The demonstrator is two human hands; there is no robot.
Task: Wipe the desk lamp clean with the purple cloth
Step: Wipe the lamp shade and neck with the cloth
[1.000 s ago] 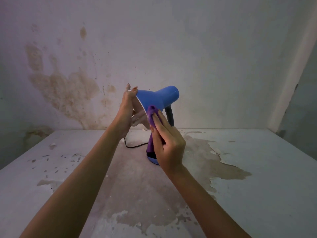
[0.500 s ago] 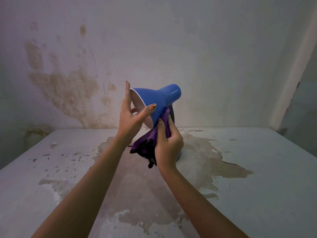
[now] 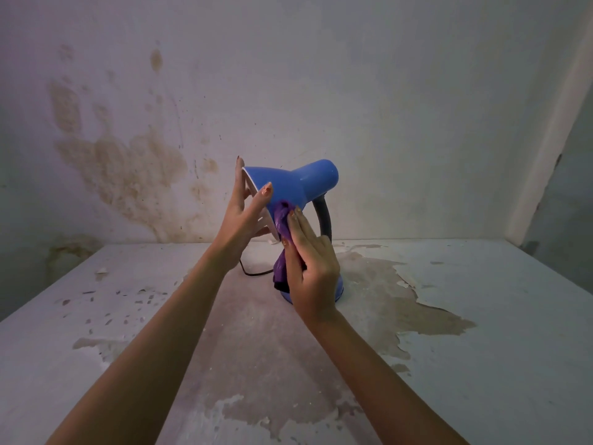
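we hold the blue desk lamp (image 3: 288, 184) by the rim of its shade with our left hand (image 3: 240, 220), thumb on the outside and fingers reaching behind the white inside, while the lamp stands on its round base (image 3: 338, 289) near the back of the peeling, stained table (image 3: 481, 348). our right hand (image 3: 311, 264) lies with nearly straight fingers flat on the purple cloth (image 3: 280, 220), pressing it against the lower side of the shade, the rest of the cloth hanging down before the base. a black cord (image 3: 253, 273) trails left behind our left wrist.
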